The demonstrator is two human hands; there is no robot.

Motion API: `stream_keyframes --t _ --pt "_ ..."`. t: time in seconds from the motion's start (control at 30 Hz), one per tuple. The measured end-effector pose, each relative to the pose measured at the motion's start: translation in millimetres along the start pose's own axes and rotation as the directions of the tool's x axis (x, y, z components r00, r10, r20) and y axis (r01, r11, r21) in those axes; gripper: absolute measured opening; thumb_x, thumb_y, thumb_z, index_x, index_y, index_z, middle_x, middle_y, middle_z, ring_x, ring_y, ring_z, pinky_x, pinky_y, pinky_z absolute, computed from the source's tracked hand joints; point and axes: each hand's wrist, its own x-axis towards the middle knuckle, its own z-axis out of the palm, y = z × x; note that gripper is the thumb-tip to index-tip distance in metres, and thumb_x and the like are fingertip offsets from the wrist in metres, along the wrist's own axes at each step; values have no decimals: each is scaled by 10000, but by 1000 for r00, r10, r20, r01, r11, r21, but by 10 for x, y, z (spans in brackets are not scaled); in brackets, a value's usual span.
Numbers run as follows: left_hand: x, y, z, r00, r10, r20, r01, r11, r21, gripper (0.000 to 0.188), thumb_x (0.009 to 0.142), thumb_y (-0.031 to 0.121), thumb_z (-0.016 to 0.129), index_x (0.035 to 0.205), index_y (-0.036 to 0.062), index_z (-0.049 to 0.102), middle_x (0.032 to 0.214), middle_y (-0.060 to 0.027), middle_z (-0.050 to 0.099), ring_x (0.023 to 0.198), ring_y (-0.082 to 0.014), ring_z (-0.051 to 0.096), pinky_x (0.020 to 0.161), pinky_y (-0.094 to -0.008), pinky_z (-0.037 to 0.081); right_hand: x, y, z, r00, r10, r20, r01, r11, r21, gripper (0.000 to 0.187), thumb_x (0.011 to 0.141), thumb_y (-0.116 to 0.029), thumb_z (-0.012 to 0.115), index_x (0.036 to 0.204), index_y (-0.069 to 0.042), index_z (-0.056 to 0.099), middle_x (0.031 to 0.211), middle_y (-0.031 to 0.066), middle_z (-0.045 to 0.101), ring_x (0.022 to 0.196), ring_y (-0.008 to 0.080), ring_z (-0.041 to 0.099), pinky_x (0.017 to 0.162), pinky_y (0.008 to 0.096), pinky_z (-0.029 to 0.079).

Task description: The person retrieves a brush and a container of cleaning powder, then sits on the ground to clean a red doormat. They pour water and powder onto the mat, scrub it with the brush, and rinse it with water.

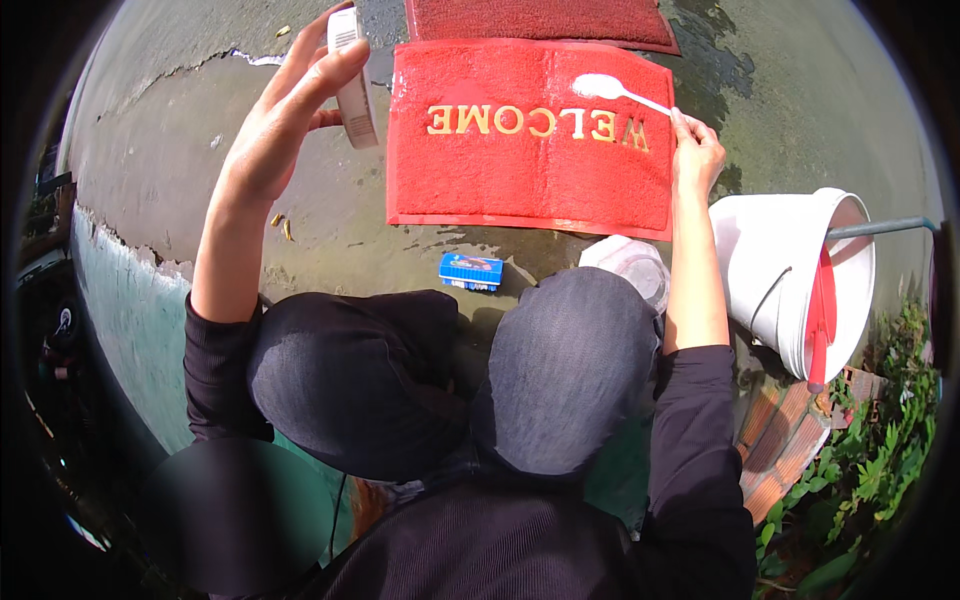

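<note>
My left hand [290, 105] grips a white container with a printed label [355, 90], held upright on its edge to the left of the mat. The fingers behind it are partly hidden. Between the fingertips of my right hand [697, 155] is the handle end of a white spoon [640, 99]. Its bowl points left over the far right part of a red doormat [530, 185] and looks heaped with something white. Yellow letters run across the mat, upside down from where I sit; one looks paler. My right wrist passes over the mat's right edge.
A second red mat [540, 20] lies beyond the first. Near my knees are a blue scrub brush [471, 271] and a whitish translucent plastic item [630, 262]. At right, a white bucket [765, 250] tilts with a red-handled tool [820, 320], near a pipe [880, 228], bricks [785, 440] and plants [880, 460].
</note>
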Motion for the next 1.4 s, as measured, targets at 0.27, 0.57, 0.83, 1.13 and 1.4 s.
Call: stream_keyframes --t 0.27,0.57,0.83,1.13,1.4 --pt "58 35 45 999 -28 -15 27 999 -38 638 869 451 440 1381 107 281 1303 -45 410 1165 -155 421 924 -346 371 -129 39 -410 994 -5 111 18 993 -114 177 737 -226 728 794 -61 697 658 -15 495 576 83 421 538 257 348" --pt "108 47 122 1000 -3 6 4 999 -39 650 860 468 449 1382 117 282 1313 -49 408 1188 -160 407 912 -359 383 -149 -332 275 971 -157 180 170 984 -58 218 702 -268 738 752 -61 691 608 27 521 559 130 495 551 296 402" --pt "4 -42 -128 996 -65 -58 60 995 -86 655 859 453 462 1388 116 271 1289 -47 423 1153 -152 430 908 -339 387 277 -85 481 954 233 191 -261 956 137 224 715 -249 746 742 -32 696 700 20 664 679 83 570 687 240 438" --pt "-111 8 -227 973 -153 -174 154 988 -7 738 782 517 534 1381 165 286 1279 -143 446 1164 -228 413 913 -380 352 1335 -861 1153 996 43 73 -12 927 -374 272 736 -402 660 795 -139 696 835 88 666 824 258 631 713 382 476" --pt "-253 -42 -457 953 -174 -248 177 984 -10 712 795 492 528 1381 166 290 1297 -135 429 1160 -211 403 910 -351 342 2043 -1185 1247 967 -241 -88 163 841 -516 297 748 -425 633 833 -146 691 907 81 637 869 273 605 722 410 470"
